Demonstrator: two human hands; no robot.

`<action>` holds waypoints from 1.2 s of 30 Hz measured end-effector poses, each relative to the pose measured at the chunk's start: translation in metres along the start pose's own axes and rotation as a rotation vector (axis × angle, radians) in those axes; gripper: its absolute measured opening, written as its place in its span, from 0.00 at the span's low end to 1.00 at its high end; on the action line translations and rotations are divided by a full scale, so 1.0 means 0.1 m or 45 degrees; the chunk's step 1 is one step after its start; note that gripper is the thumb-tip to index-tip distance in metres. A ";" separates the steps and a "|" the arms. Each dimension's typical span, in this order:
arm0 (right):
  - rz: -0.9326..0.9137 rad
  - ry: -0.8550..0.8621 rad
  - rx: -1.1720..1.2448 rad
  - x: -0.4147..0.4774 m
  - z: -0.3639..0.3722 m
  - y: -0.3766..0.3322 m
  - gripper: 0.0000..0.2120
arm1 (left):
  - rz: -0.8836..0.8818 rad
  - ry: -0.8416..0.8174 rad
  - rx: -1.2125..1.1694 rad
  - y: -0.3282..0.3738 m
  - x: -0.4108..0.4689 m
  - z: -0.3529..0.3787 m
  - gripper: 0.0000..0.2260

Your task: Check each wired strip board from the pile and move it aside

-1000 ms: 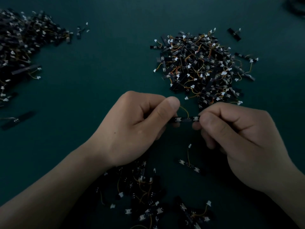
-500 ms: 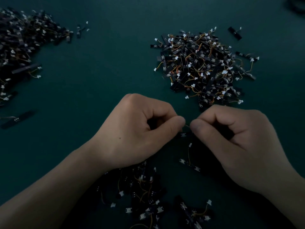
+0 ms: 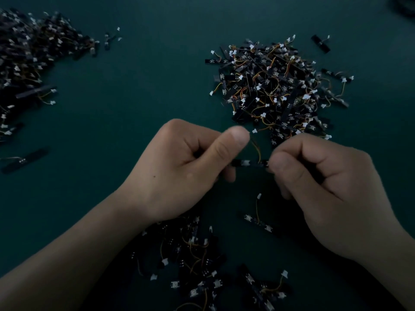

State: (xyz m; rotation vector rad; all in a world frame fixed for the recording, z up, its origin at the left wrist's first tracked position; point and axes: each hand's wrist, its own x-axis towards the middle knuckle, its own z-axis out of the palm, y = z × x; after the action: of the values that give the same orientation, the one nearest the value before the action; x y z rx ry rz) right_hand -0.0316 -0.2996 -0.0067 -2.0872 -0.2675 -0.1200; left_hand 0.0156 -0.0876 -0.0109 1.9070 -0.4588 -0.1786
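Two bare hands low centre over a dark green tabletop [image 3: 146, 86], dim light. One wired strip board [image 3: 251, 163] is held level between them, off the surface, just in front of the main pile. The left hand [image 3: 179, 173] has a clenched grip: its curled fingers hold the board's left end, and the thumb is raised by the top of the board's yellow-orange wire [image 3: 257, 149]. The right hand [image 3: 325, 194] has a pinching grip, thumb and forefinger on the board's right end. One white part shows clearly on the exposed stretch, and one wire arcs up from it. There are three heaps of the same black boards with white connectors and orange or yellow wires: main pile [image 3: 276, 90] upper right of centre, left heap [image 3: 29, 57] at the upper left edge and well apart, and near heap [image 3: 197, 261] at the bottom, partly under the left wrist. The pieces in each heap are too tangled to count. Singles: one loose board [image 3: 258, 222] lies flat below the hands, with two white parts and one wire ending in a white connector; one stray board [image 3: 24, 161] is at the far left; one outlying board [image 3: 320, 44] sits beyond the main pile's top right. Board markings are too small and dark to read. A dark object [image 3: 404, 5] in the top right corner cannot be identified.
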 end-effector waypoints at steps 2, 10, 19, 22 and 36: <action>0.040 0.040 0.065 0.00 0.01 0.02 0.11 | 0.014 -0.053 -0.063 0.01 -0.01 -0.02 0.24; 0.034 -0.008 0.050 0.00 0.01 -0.01 0.11 | 0.061 -0.111 0.087 0.03 0.00 -0.01 0.17; 0.011 -0.066 0.015 0.00 0.00 -0.02 0.08 | 0.113 -0.141 0.141 0.04 -0.01 -0.02 0.19; -0.007 -0.083 -0.016 0.00 0.00 -0.02 0.08 | 0.123 -0.191 0.101 0.05 -0.01 -0.02 0.20; -0.061 -0.105 -0.028 0.00 -0.02 -0.03 0.07 | 0.120 -0.254 0.139 0.07 -0.01 -0.04 0.21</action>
State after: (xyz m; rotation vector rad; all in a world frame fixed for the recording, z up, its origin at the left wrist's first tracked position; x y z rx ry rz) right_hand -0.0322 -0.2999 -0.0037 -2.1108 -0.3677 -0.0663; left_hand 0.0143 -0.0859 -0.0030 1.9784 -0.7037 -0.2881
